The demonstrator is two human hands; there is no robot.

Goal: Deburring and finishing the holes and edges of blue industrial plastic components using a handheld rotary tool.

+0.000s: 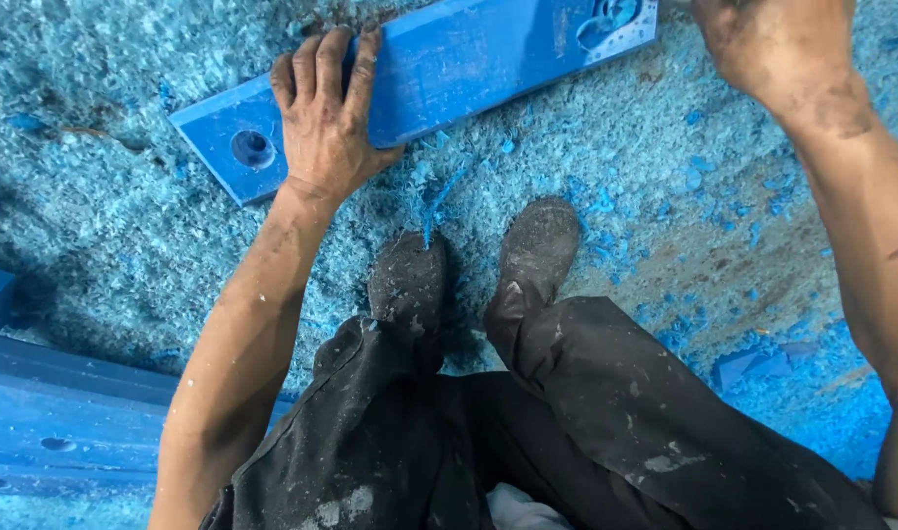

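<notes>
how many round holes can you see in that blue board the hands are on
2. One hole sits at the blue board's near end, beside the left hand; another hole is near the right hand. Hands may hide more.

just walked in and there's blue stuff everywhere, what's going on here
A person crouches over a long blue plastic bar lying on a floor thick with blue shavings. Their left hand presses down on the bar near its drilled hole; the right hand is at the far end, by a metal fitting. Dusty dark shoes sit just below. More blue pieces lie at left.
</notes>
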